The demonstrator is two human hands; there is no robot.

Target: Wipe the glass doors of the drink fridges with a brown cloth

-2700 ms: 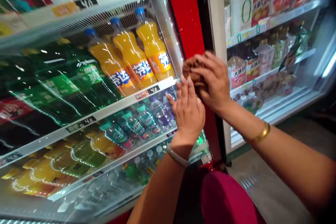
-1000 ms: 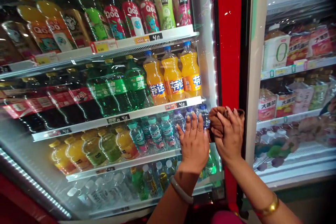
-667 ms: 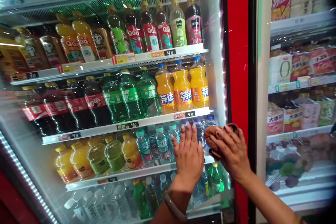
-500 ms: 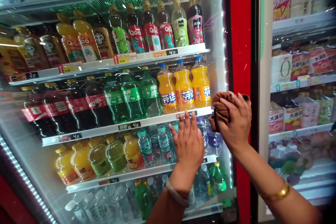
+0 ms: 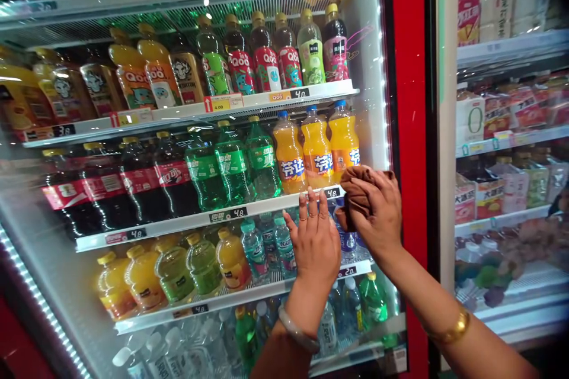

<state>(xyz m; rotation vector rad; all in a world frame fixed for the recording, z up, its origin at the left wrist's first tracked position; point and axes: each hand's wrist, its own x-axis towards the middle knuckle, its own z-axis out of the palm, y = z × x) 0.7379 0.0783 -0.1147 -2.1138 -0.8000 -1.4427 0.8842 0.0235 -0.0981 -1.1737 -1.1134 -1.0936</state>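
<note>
My right hand grips a bunched brown cloth and presses it to the glass door of a lit drinks fridge, in front of the lower shelf edge beside the orange soda bottles. To its left, my left hand lies flat with fingers stretched out and pointing up, apparently resting on the same glass. It holds nothing. A pale bangle circles the left wrist and a gold bangle the right.
Behind the glass stand rows of bottles, among them cola bottles and green soda bottles. A red door frame runs down the right side. Beyond it is another shelf unit with cartons and bottles.
My right hand has moved left with the brown cloth, from near the door's right edge towards my left hand. My left hand stays flat in nearly the same place. The view has shifted slightly.
</note>
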